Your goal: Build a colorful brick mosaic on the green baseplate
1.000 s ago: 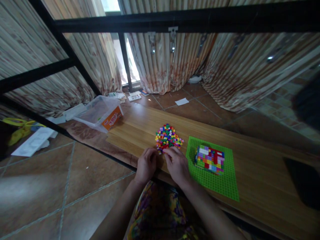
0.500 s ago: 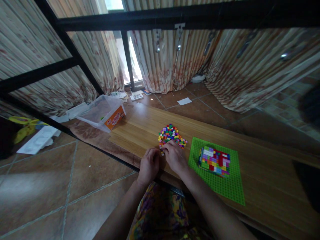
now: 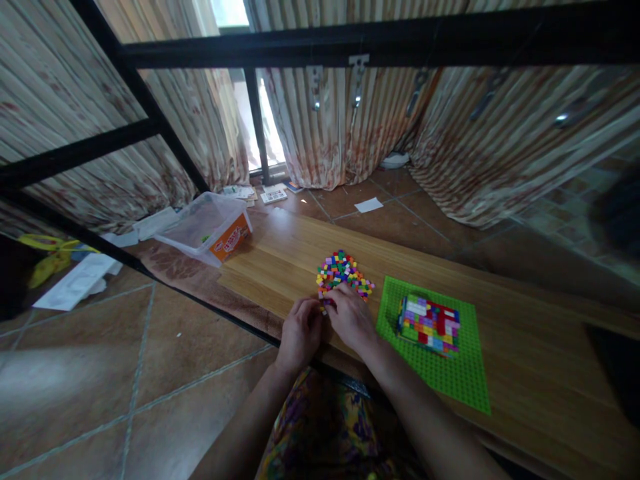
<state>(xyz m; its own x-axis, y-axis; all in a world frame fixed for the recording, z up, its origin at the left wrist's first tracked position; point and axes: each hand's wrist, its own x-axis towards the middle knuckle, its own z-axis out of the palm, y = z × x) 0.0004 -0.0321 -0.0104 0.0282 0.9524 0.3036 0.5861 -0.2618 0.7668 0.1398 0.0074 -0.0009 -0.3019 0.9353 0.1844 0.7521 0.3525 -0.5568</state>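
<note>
A pile of small coloured bricks (image 3: 343, 271) lies on the wooden table (image 3: 280, 260). My left hand (image 3: 301, 333) and my right hand (image 3: 350, 317) rest side by side at the pile's near edge, fingers curled and pinched together around small bricks at the pile's edge. Which pieces they hold is too small to make out. To the right lies a green baseplate (image 3: 450, 373) with a multicoloured block of stacked bricks (image 3: 429, 325) on it, a short way from my right hand.
A clear plastic box with an orange label (image 3: 207, 229) stands at the table's far left end. Black metal frame bars (image 3: 350, 40) cross overhead and at the left. Papers and cards lie on the tiled floor (image 3: 100, 373) by the curtains.
My hands have shifted slightly forward into the near edge of the brick pile and stayed close together. The view has tilted a little.
</note>
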